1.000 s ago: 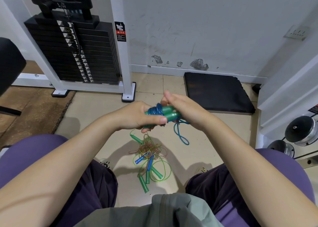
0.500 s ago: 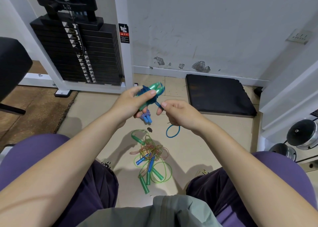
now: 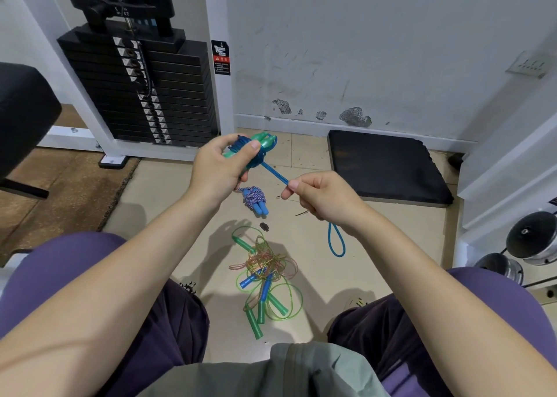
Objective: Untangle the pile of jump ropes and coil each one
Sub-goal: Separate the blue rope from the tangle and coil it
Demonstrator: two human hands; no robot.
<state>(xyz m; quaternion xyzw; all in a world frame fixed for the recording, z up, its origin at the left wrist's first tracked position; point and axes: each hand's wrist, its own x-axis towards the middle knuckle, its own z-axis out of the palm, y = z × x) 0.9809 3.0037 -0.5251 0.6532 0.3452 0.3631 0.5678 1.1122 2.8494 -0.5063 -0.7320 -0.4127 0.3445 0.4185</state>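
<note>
Held rope [image 3: 272,172]: blue cord, green handles [image 3: 265,140]. Coiled rope [image 3: 255,199] on beige floor [image 3: 168,203]: blue-white-red twist pattern, blue handles. Tangled pile [image 3: 266,271]: green and orange-pink translucent cords, green and blue handles; mat [image 3: 385,167] black.

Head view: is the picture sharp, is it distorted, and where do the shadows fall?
Head view: sharp on the left hand, the right hand and the blue rope stretched between them; wide-angle bending curves the white machine post and the forearms at the edges; soft, even light with no strong glare; faint arm shadows lie on the tile floor beside the tangled rope pile.
</note>
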